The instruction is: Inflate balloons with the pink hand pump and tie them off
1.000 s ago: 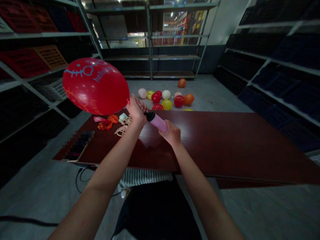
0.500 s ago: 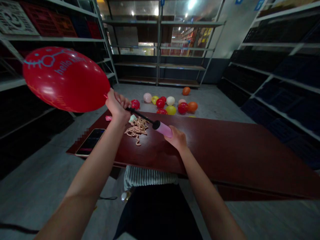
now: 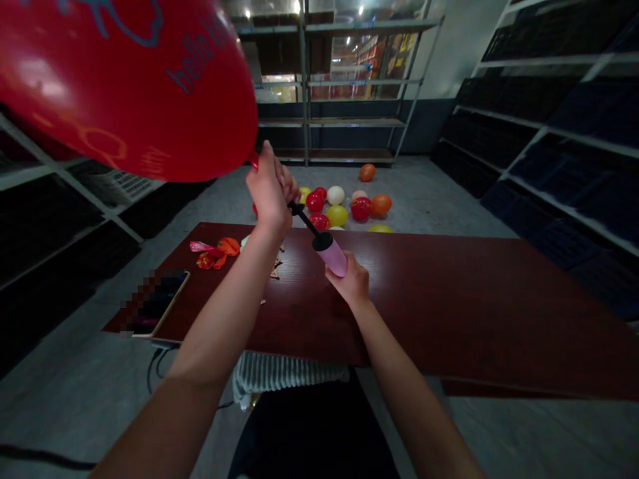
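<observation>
A large red balloon (image 3: pixel 124 80) with blue "hello" lettering fills the upper left. My left hand (image 3: pixel 269 193) is closed round its neck and the tip of the pump's black rod, raised above the table. My right hand (image 3: pixel 352 279) grips the pink pump (image 3: pixel 332 256) body lower down, over the dark red table (image 3: pixel 449 299). The rod is pulled partly out between the two hands.
Limp orange and red balloons (image 3: pixel 214 251) and a phone (image 3: pixel 160 299) lie on the table's left part. Several inflated balloons (image 3: pixel 344 206) sit on the floor beyond it. Metal shelving lines both sides and the back wall. A cable lies on the floor at left.
The balloon has grown and come nearer, now filling the upper left. My left hand rose with its neck. The pump rod went from pushed in to pulled out.
</observation>
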Action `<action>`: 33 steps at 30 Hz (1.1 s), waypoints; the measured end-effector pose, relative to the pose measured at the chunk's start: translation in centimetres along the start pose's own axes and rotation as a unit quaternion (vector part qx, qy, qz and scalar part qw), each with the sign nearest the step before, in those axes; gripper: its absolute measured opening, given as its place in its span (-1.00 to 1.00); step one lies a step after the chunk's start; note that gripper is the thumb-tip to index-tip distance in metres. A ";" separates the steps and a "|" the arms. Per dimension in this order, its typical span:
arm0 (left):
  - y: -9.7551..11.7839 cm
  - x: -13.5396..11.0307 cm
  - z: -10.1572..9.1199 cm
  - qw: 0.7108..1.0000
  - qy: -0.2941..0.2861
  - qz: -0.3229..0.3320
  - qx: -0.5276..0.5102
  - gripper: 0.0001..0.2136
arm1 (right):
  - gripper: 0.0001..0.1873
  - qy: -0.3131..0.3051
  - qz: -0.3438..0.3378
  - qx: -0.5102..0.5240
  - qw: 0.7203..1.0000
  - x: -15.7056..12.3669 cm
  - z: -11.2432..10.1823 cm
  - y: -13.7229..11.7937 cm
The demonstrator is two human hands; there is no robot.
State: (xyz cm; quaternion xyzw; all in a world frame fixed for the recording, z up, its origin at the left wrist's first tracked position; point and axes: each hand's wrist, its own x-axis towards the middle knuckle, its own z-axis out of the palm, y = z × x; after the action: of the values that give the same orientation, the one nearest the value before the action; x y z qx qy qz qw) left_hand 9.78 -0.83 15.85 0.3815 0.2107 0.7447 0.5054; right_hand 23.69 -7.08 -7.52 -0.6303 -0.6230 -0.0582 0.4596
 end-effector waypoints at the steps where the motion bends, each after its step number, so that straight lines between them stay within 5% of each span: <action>1: -1.5 -0.3 0.3 1.000 -0.002 -0.016 0.008 -0.49 | -0.59 0.003 0.009 -0.001 1.000 0.1 0.0 -0.1; 6: -7.4 -2.7 0.4 0.997 0.003 -0.072 0.023 -0.46 | -0.58 0.000 0.063 -0.026 0.998 0.3 -0.1 -0.4; 10: -7.8 -3.4 -0.4 0.997 0.014 -0.081 0.000 -0.45 | -0.57 -0.009 0.047 -0.026 0.998 0.4 -0.2 -0.3; 20: -4.3 -3.0 -6.1 0.989 0.103 -0.089 -0.057 -0.53 | -0.59 -0.051 -0.085 -0.048 0.994 0.1 -0.1 -1.1; 27: 0.5 -1.6 -10.2 0.985 0.144 -0.072 -0.067 -0.54 | -0.59 -0.090 -0.130 -0.073 0.985 -0.4 -0.1 -1.6; 33: 6.2 -0.9 -10.4 0.991 0.117 -0.043 -0.051 -0.52 | -0.58 -0.082 -0.140 -0.050 0.985 -0.3 -0.2 -1.7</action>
State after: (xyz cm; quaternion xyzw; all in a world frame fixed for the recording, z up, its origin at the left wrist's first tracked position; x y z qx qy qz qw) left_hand -1.84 -3.36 13.43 0.2556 0.2464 0.7715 0.5280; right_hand 22.28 -7.82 -6.72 -0.5618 -0.7371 -0.1009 0.3619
